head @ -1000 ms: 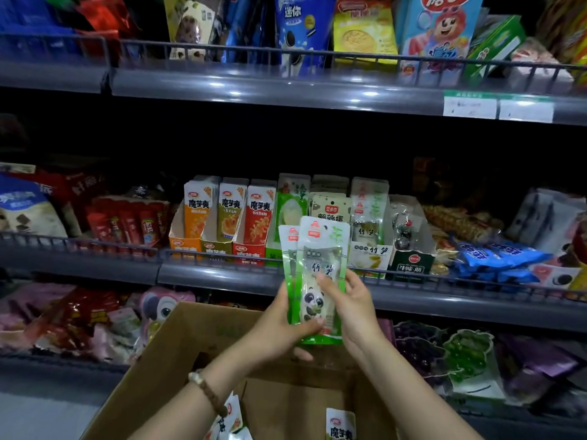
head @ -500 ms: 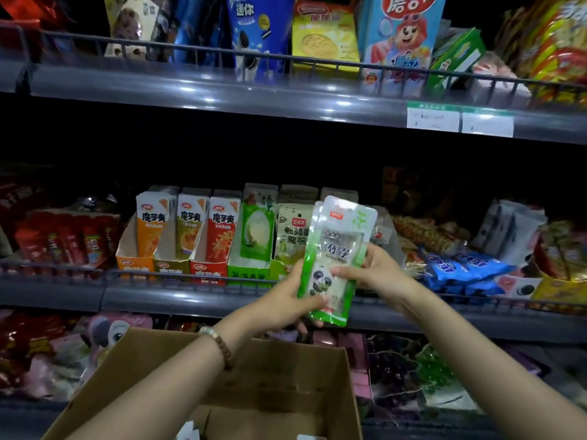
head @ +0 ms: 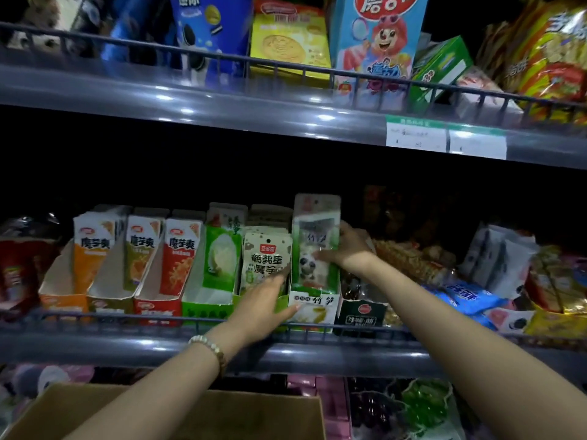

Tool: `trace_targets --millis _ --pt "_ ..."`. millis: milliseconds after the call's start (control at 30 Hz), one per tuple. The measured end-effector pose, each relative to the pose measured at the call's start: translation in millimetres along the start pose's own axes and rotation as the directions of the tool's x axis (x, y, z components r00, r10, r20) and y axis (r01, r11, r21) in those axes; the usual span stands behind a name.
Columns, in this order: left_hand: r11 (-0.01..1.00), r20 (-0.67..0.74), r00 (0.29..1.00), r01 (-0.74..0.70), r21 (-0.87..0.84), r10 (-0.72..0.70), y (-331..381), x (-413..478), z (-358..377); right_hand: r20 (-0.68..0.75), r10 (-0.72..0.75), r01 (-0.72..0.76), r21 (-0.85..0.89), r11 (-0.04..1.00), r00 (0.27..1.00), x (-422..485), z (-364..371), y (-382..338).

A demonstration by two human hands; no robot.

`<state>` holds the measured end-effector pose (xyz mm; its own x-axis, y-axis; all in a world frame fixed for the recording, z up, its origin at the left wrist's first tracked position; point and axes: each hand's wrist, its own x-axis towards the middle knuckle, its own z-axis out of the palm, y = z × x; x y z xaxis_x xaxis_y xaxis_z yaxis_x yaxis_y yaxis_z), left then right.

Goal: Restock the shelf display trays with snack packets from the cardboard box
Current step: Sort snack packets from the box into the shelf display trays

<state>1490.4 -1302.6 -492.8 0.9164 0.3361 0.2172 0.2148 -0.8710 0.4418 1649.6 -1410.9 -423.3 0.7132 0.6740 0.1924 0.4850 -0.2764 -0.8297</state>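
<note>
Dim shop aisle, grey wire-fronted middle shelf (head: 127,325) with row of cardboard display trays. Panda packets (head: 313,246): tall flat pouches, green side edges, white top with red logo, clear window, cartoon panda low on front; count unclear. They stand upright in white bamboo-shoot tray (head: 314,308), between quail-egg packets (head: 265,258) and dark green tray (head: 362,314). Right hand (head: 347,249) grips their right edge, thumb across front. Left hand (head: 263,308), fingers fairly straight, rests on tray's front left corner. Cardboard box (head: 222,414) below, near camera.
</note>
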Motion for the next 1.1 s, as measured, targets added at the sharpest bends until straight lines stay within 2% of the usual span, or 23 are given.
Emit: trace_targets --millis 100,300,467,567,667,800,900,1000,1100 --pt "1.000 -0.026 1.000 -0.005 0.027 0.005 -2.6 2.6 4.5 -0.067 -0.088 0.084 -0.054 0.995 0.994 -1.8 4.1 7.1" --pt "1.000 -0.042 0.999 -0.017 0.007 0.018 -2.8 2.8 3.7 -0.111 -0.127 0.120 -0.074 0.990 0.986 -5.8 7.6 12.3" --pt "0.997 -0.136 0.988 -0.072 -0.012 0.070 0.8 -15.4 -7.0 -0.109 -0.134 0.128 -0.064 0.990 0.985 -27.5 4.2 11.6" --pt "0.994 -0.183 0.977 -0.109 0.006 0.108 -1.1 -37.5 -17.3 -0.126 -0.200 0.181 -0.147 0.972 0.972 -55.0 6.2 0.8" --pt "0.993 -0.195 0.974 -0.118 0.006 0.117 -7.9 -69.4 -23.0 -0.046 -0.239 0.230 -0.153 0.961 0.970 -91.8 21.5 -4.4" --pt "0.997 -0.135 0.988 -0.072 0.035 0.076 -34.9 -119.9 -15.5 0.085 -0.248 0.255 -0.084 0.963 0.965 -139.8 66.0 11.9" --pt "0.999 -0.048 0.999 -0.011 0.048 0.013 -70.1 -163.5 5.2 0.172 -0.197 0.209 -0.051 0.977 0.965 -173.8 108.2 36.5" --pt "0.995 0.100 0.994 0.042 0.088 -0.051 -107.8 -207.0 28.7 0.240 -0.104 0.116 -0.037 0.993 0.965 -205.4 154.6 67.2" --pt "0.979 0.249 0.948 0.177 0.098 -0.196 -148.3 -243.9 51.3 0.307 0.024 -0.016 -0.030 0.999 0.951 -225.8 200.2 93.2"
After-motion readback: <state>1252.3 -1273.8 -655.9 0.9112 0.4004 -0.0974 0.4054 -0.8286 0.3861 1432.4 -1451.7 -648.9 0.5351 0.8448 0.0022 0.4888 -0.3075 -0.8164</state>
